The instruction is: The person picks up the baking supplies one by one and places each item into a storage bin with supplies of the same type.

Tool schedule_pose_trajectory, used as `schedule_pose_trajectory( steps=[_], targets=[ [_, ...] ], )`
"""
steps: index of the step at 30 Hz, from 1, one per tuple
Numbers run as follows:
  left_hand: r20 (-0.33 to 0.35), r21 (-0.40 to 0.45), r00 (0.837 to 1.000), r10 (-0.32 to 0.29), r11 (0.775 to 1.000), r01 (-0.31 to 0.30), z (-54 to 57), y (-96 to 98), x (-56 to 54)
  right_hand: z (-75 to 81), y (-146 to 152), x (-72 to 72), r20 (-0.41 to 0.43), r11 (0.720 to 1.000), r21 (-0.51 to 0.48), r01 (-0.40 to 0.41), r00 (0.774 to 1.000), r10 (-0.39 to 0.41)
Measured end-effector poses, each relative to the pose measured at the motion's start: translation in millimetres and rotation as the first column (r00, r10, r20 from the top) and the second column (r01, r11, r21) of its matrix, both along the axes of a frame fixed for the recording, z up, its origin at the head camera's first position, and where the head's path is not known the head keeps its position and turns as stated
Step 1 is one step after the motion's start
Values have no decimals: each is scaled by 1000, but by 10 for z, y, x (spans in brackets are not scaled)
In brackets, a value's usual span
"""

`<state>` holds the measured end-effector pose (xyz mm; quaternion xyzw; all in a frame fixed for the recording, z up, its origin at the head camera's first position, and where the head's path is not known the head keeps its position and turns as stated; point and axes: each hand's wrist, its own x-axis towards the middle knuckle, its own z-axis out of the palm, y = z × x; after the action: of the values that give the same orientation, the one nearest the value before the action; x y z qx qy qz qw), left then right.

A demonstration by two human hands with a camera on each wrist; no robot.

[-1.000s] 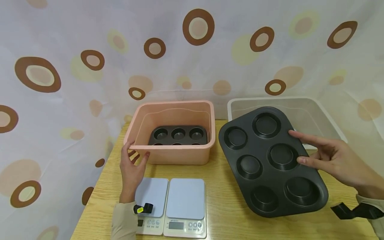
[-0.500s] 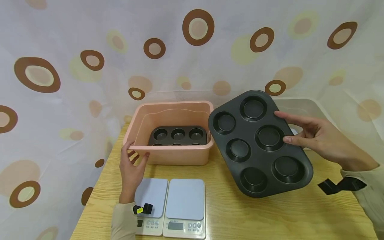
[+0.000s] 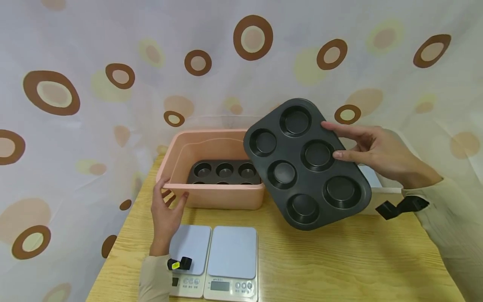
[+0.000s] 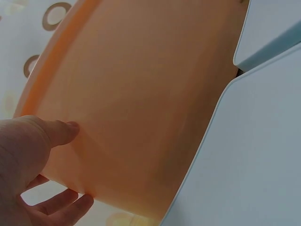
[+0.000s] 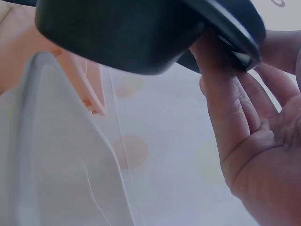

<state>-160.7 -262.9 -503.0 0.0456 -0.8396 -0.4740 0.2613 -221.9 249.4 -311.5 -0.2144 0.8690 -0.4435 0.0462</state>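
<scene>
Nearest, on the wood-grain surface (image 3: 320,268), two digital scales (image 3: 232,251) side by side, with print by the buttons too small to read and no brand legible. By the left cuff, a yellow tag (image 3: 175,265), likewise illegible. Just beyond, the left hand (image 3: 167,218), unmoved over the last second, pinching the near-left corner of a pink bin (image 3: 222,197), with thumb against the outer wall. Farther right, the right hand (image 3: 379,149), grasping the edge of a six-cup muffin tray (image 3: 299,165), tilted and clear of the surface. Shifted up and leftward within that second, from in front of the white bin (image 5: 66,155) to across the pink bin's right end in the head view; seemingly mid-carry, with no set-down yet. Inside the pink bin, a second tray (image 3: 214,165). Alongside, the white bin, largely hidden, with something pale inside. Behind everything, a patterned cloth (image 3: 151,25) without visible writing.
</scene>
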Motion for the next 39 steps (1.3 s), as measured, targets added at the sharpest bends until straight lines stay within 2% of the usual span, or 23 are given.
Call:
schedule_pose_trajectory(
  steps=[3,5,7,20,23,30,34,39],
  targets=[
    [2,4,1000,0,1000,0,-5,4,5,75,-126,-131,39,996,-47,-70,997,72],
    [2,7,1000,-1,1000,1,-9,6,5,118,-224,-228,55,985,-107,-138,988,145],
    [-1,10,1000,-2,1000,2,-14,5,4,158,-322,-311,65,975,-139,-172,981,182],
    [-25,27,1000,4,1000,-4,-58,8,4,323,-838,-763,115,968,-185,-172,974,195],
    [-27,29,1000,6,1000,-5,-54,7,1,326,-922,-862,106,965,-193,-180,974,202],
    [-16,29,1000,11,1000,-11,-37,-2,8,284,-1140,-1037,130,938,-275,-211,958,254],
    [-16,26,1000,6,1000,-6,-46,-5,-3,285,-1264,-1104,148,933,-253,-255,943,298],
    [-27,31,1000,8,999,-7,-52,-7,-8,284,-1457,-1181,177,934,-179,-308,924,339]
  ],
)
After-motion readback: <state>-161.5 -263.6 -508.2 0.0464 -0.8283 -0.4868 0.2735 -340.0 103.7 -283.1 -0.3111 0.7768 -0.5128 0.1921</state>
